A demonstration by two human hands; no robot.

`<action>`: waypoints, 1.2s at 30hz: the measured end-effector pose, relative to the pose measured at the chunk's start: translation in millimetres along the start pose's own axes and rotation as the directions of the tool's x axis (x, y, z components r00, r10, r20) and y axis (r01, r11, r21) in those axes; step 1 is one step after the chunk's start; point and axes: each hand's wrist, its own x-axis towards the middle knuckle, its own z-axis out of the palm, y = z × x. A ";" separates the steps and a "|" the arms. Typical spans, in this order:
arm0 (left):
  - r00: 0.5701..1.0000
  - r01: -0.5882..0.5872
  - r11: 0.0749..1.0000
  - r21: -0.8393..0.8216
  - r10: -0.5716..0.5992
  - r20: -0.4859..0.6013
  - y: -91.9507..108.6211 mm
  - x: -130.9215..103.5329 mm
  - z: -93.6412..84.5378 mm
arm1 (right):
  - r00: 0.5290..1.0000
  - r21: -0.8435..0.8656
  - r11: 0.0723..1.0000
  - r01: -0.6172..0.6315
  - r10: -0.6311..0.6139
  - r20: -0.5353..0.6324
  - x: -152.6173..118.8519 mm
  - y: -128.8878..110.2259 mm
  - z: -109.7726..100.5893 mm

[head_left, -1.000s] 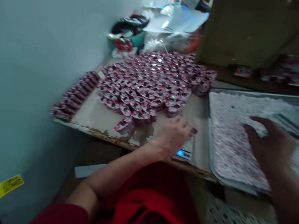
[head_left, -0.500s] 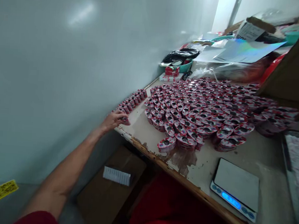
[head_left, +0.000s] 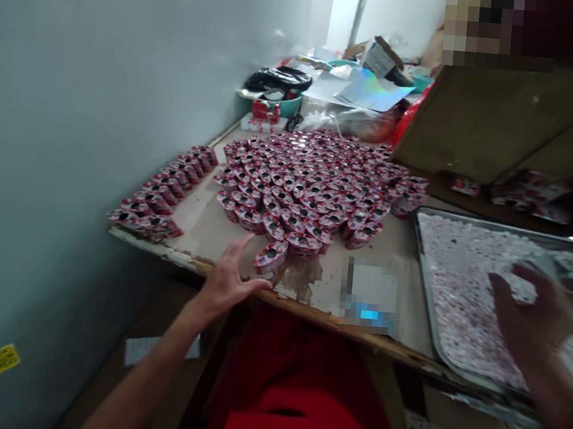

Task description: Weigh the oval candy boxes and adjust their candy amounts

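Observation:
My left hand (head_left: 229, 279) is open at the front edge of the table, thumb and fingers spread around empty air. Just beyond its fingers stands the nearest small oval pack (head_left: 270, 257), with red and pink print and a dark round spot on top. Many matching packs (head_left: 298, 189) crowd the table behind it. At the right, my right hand (head_left: 539, 317) is over a metal tray (head_left: 431, 305) of whitish-pink small pieces (head_left: 464, 281). Its thumb and forefinger are apart and look empty, though the hand is dim and blurred.
Along the wall runs a row of similar packs (head_left: 164, 191). A digital scale (head_left: 373, 287), partly pixelated, lies near the front edge. Behind the tray leans a large cardboard box (head_left: 473, 117). Bags, a teal basin (head_left: 290, 106) and shiny sheets (head_left: 370, 89) fill the back.
My left hand has let go of a pack at the wall row and moved right toward the crowded packs. My right hand has come into view over the tray. The view has swung right.

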 end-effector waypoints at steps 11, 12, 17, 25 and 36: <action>0.954 -0.167 0.933 -0.319 0.234 0.185 139.7 2.8 100.3 | 0.940 -0.142 0.943 0.301 -0.318 -0.123 16.0 31.8 13.2; 0.946 -0.204 0.924 -0.323 0.271 0.179 147.7 11.7 119.0 | 0.939 -0.148 0.937 0.316 -0.331 -0.091 17.3 31.0 13.4; 0.893 -0.318 0.888 -0.332 0.398 0.209 148.5 45.4 172.2 | 0.958 -0.130 0.967 0.221 -0.190 0.213 18.8 30.8 -19.2; 0.992 -0.063 0.968 -0.243 0.088 0.091 98.3 -0.4 75.9 | 0.688 -0.258 0.790 0.555 -0.262 0.677 -5.9 25.7 -26.9; 0.977 -0.179 0.984 -0.002 0.178 -0.120 116.3 -16.2 52.0 | 0.748 -0.063 0.988 -0.138 0.146 0.647 21.9 37.5 -38.4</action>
